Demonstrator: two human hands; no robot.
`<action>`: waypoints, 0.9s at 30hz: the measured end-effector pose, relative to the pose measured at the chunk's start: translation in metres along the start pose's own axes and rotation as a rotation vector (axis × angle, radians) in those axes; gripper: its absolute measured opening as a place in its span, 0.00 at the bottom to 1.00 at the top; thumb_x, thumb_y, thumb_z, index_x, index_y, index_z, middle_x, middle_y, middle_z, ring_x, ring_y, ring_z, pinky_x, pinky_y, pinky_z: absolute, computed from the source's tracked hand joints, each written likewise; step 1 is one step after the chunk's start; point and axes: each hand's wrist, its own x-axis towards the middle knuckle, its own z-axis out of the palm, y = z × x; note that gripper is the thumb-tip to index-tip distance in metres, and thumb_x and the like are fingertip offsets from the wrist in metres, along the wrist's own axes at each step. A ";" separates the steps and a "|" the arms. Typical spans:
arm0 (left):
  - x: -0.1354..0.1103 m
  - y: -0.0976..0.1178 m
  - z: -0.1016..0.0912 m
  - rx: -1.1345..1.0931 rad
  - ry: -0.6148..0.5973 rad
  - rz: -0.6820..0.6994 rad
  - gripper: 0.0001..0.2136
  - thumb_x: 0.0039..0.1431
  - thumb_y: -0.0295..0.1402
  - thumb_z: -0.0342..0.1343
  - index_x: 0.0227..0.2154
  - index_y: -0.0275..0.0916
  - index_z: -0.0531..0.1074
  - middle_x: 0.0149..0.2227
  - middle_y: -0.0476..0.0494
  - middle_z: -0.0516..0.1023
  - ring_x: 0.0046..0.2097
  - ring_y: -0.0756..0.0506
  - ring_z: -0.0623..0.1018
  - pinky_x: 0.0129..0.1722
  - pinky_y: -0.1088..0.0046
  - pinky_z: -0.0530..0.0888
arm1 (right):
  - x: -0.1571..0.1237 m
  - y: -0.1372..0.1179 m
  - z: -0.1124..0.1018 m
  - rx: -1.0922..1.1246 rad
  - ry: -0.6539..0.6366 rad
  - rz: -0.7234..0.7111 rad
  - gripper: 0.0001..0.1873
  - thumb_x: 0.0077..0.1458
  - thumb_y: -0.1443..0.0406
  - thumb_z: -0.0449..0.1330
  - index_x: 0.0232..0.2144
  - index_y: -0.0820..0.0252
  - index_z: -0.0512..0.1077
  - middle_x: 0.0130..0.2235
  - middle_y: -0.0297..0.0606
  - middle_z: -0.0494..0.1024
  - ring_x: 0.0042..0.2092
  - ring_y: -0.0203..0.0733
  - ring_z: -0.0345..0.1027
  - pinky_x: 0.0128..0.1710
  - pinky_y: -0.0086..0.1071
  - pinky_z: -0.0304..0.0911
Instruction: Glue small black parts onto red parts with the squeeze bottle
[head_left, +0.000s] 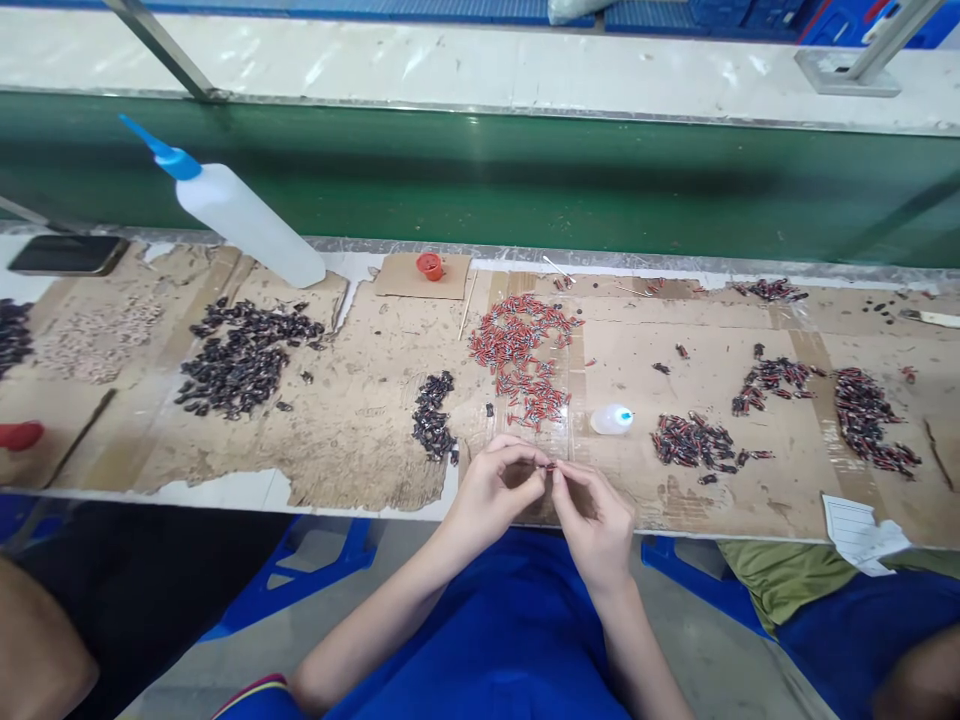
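Near the front edge of the bench, my left hand (496, 487) and my right hand (598, 517) meet fingertip to fingertip. Both pinch one tiny dark red and black part (551, 467), mostly covered by the fingers. Just beyond them lies a loose pile of small red parts with metallic bits (517, 335). Left of my left hand is a smaller heap of black parts (433, 415). A small white bottle with a blue tip (612, 419) lies beyond my right hand, and a pile of red-and-black pieces (694, 442) is to its right.
Worn cardboard (360, 420) covers the bench. Toward the back are a large white squeeze bottle (251, 225), a red cap (430, 266) and a phone (69, 254). More black parts (240, 360) lie left. A green belt (480, 190) runs behind. People sit on both sides.
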 end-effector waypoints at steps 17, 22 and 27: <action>0.040 -0.026 -0.057 0.770 0.027 0.400 0.19 0.61 0.18 0.45 0.44 0.45 0.75 0.47 0.45 0.79 0.54 0.40 0.70 0.52 0.55 0.62 | 0.031 0.039 -0.048 -0.375 0.280 0.026 0.27 0.48 0.55 0.67 0.48 0.61 0.72 0.49 0.50 0.75 0.51 0.53 0.68 0.46 0.47 0.69; 0.047 -0.028 -0.069 0.858 -0.069 0.391 0.14 0.61 0.21 0.51 0.42 0.46 0.76 0.39 0.45 0.80 0.47 0.41 0.70 0.49 0.58 0.62 | 0.045 0.044 -0.027 -0.386 0.121 -0.034 0.21 0.50 0.53 0.65 0.43 0.58 0.72 0.46 0.47 0.77 0.53 0.52 0.64 0.54 0.53 0.61; 0.039 -0.024 -0.057 0.764 -0.046 0.440 0.10 0.64 0.27 0.51 0.39 0.46 0.77 0.37 0.46 0.80 0.44 0.43 0.71 0.47 0.61 0.62 | 0.042 0.044 -0.022 0.011 0.149 0.164 0.17 0.49 0.57 0.66 0.37 0.57 0.65 0.45 0.46 0.78 0.50 0.47 0.71 0.52 0.47 0.64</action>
